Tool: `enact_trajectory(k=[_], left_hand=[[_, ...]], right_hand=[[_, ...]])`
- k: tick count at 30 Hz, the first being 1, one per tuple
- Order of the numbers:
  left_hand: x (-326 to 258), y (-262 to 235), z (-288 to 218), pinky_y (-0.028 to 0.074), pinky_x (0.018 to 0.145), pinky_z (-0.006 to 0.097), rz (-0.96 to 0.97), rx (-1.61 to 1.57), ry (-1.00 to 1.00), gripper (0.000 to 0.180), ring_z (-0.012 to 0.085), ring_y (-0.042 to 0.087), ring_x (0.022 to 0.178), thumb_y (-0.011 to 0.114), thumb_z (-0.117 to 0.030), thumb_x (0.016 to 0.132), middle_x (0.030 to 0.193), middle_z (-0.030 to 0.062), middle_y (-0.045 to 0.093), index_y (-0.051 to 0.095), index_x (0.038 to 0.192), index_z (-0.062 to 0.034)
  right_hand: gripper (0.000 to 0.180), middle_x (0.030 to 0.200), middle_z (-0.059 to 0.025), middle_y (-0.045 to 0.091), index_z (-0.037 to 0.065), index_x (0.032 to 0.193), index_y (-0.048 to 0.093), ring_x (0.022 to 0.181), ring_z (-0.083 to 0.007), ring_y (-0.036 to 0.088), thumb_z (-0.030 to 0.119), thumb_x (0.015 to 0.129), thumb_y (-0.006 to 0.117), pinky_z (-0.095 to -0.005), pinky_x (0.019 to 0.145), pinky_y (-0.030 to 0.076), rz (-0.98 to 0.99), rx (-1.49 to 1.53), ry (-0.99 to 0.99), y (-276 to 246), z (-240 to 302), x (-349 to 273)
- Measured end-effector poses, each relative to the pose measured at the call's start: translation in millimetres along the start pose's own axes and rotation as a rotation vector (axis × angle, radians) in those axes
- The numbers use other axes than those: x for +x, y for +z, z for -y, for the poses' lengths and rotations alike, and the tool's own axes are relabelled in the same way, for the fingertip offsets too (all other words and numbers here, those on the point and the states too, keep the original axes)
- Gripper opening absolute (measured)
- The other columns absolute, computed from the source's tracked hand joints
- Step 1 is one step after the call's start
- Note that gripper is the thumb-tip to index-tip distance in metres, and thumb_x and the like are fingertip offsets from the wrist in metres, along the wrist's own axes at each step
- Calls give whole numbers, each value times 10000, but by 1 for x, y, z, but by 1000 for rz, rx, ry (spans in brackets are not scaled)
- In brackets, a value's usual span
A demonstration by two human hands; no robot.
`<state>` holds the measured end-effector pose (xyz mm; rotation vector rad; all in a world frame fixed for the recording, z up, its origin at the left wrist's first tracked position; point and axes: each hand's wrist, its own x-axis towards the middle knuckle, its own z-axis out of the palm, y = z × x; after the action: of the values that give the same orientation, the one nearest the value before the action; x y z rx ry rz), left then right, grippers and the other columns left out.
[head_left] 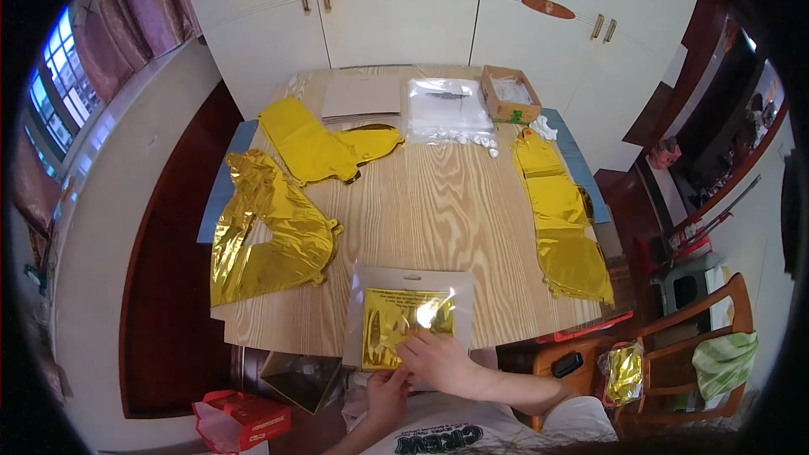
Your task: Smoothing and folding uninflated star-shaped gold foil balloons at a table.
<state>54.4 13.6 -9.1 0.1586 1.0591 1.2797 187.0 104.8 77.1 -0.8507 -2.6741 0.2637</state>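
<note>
At the table's front edge lies a clear plastic bag (pixel 466 297) with a hang hole at its far end. Inside it are a pale backing card (pixel 358 312) and a folded gold foil balloon (pixel 381 327); dark print shows over the foil. My left hand (pixel 386 400) is closed at the bag's near edge, fingertips pinched together. My right hand (pixel 438 362) reaches across from the right, its fingers bent over the near part of the bag, close to the left fingertips. The hands hide the bag's near edge and exactly what each fingertip grips.
Flat gold foil balloons lie at left (pixel 270 244), far left (pixel 316 147) and right (pixel 556 211). Behind are pale cards (pixel 362 97), clear bags (pixel 447 105), small white pieces (pixel 480 141) and a cardboard box (pixel 511 94). A wooden chair (pixel 674 371) and red bag (pixel 240 420) flank me.
</note>
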Motion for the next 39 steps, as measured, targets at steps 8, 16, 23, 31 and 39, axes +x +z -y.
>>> enact_trajectory(k=[8,16,23,31,39], left_hand=[[-1,22,-10,473,520,229,-28,-6,53,68,94,607,677,594,-105,953,855,28,656,613,1015,-83],[6,-12,9,533,582,282,63,70,58,185,130,636,712,484,-181,1013,875,53,664,608,1017,-44],[11,-20,13,553,662,289,194,112,109,258,156,665,787,481,-205,1022,925,86,683,624,1019,9],[10,-20,15,564,700,291,223,185,71,288,217,699,849,466,-200,1027,970,129,689,616,1071,42],[0,-7,-18,559,681,289,216,479,-37,272,176,693,798,532,-218,997,876,106,701,660,999,21]], right_hand=[[341,924,-2,588,117,1052,634,877,-191,568,215,730,686,-328,728,442,-65,62,12,-5,0,-8],[373,992,-9,603,123,1087,639,927,-177,566,232,735,702,-338,799,411,-98,37,-13,6,-5,-13],[376,1073,-13,593,129,1083,641,1011,-177,547,242,729,698,-343,821,389,-69,20,39,9,-2,-11],[359,1107,-15,592,132,1073,637,1029,-184,551,248,737,686,-363,836,387,-190,-38,35,25,-12,-11],[388,1150,-69,583,104,1124,613,1132,-242,526,284,787,678,-436,992,369,-210,45,88,24,-23,-6]])
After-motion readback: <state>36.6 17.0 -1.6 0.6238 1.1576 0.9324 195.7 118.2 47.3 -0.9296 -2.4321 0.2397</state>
